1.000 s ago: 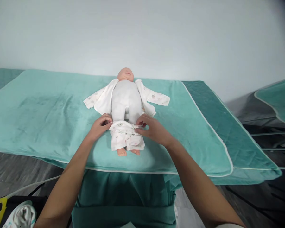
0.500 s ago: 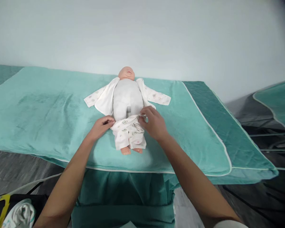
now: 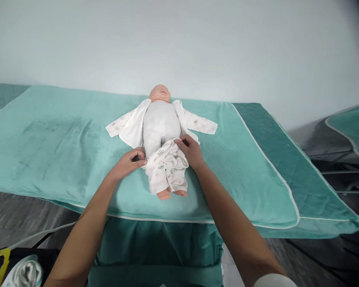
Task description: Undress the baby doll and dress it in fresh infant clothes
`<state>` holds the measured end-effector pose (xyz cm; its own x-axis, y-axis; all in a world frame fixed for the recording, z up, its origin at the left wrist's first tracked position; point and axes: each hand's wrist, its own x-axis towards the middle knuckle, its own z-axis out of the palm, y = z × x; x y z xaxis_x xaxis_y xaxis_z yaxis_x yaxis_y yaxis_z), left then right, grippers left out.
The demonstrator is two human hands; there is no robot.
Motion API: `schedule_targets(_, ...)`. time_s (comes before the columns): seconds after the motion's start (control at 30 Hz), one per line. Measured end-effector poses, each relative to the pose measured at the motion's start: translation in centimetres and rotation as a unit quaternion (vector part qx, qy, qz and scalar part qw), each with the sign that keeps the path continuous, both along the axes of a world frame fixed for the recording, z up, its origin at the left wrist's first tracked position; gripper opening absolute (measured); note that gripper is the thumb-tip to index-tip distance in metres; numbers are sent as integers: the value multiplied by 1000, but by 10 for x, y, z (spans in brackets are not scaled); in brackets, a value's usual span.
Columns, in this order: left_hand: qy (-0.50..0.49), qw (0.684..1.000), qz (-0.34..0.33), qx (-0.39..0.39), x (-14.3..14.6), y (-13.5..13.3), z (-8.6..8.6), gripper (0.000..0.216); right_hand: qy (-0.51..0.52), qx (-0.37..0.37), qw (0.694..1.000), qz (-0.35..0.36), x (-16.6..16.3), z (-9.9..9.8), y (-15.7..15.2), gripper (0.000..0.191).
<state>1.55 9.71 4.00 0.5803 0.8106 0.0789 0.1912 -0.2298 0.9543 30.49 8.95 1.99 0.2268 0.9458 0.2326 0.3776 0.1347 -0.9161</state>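
A baby doll (image 3: 161, 119) with a grey cloth body lies on its back, head toward the wall. Its white printed jacket (image 3: 134, 123) hangs open, with the sleeves spread to both sides. White printed baby pants (image 3: 167, 167) are bunched around the doll's legs, and the bare feet stick out below. My left hand (image 3: 131, 162) pinches the waistband at the left edge. With closed fingers, my right hand (image 3: 191, 151) grips the waistband on the other side, higher up near the doll's crotch.
The doll rests on a light green blanket (image 3: 56, 159) with white piping, over a darker green quilted cover (image 3: 284, 159). A white wall (image 3: 179, 44) stands behind. At the lower left is a rolled patterned cloth (image 3: 25, 273) beside a yellow strip (image 3: 2, 267).
The right side of the waistband has moved up the doll's thigh with my right hand. My left hand sits slightly lower, still at the left edge. The view has shifted slightly.
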Motion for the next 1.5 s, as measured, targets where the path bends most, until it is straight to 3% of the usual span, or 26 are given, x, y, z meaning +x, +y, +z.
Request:
schedule_targets(0.27,-40,999,-15,-18,-4,3,-3,34,99,-33,974,200,29,1,-7,32)
schedule_targets(0.4,-36,997,4,-67,-6,1,-6,34,148,-67,956,244,32,2,-11,36)
schedule_targets(0.5,-21,996,-7,-87,-6,0,-3,30,124,-72,964,224,29,1,-14,32)
schedule_targets(0.67,-7,997,-17,-79,-6,1,2,25,37,-14,988,150,20,-2,-19,19)
schedule_targets(0.9,46,992,-32,-112,-4,0,7,28,-66,52,996,-37,7,-13,2,14)
schedule_targets(0.97,56,991,-43,-112,-4,0,8,29,-58,82,994,-48,4,-14,10,19)
schedule_targets(1.07,30,996,-32,-81,-5,0,6,32,-17,106,994,-10,3,-15,14,31)
schedule_targets(1.17,-38,999,28,-14,-1,0,-1,33,3,110,994,16,3,-13,10,33)
schedule_targets(1.27,-90,982,156,57,12,3,-8,28,-14,111,993,22,6,-9,7,32)
schedule_targets(1.4,-77,948,281,130,40,17,-5,17,-100,123,987,37,13,5,10,26)
schedule_targets(1.5,-48,925,357,123,56,39,4,16,-179,149,971,51,18,23,22,17)
